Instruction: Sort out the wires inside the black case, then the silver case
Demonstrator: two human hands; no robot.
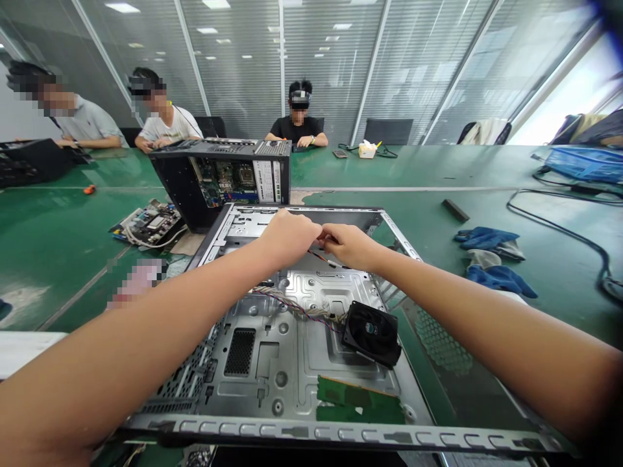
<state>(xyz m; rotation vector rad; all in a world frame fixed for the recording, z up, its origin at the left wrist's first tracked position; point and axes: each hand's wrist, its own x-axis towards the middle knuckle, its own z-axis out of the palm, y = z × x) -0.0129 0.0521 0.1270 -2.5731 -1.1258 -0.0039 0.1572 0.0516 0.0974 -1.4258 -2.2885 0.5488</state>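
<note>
An opened, emptied metal computer case [292, 363] lies flat before me on the green table [58, 246]. My left hand [287, 237] and my right hand [348, 245] meet over its far end, both with fingers pinched on thin coloured wires [325, 259]. A bundle of twisted wires [292, 306] runs across the case floor to a loose black fan [372, 332]. A green circuit strip [357, 399] lies near the case's front edge.
A second open computer case [228, 178] with its motherboard stands behind mine, a loose circuit board [148, 224] to its left. Blue gloves [489, 256] and black cables [559, 224] lie on the right. Three people sit at the far side.
</note>
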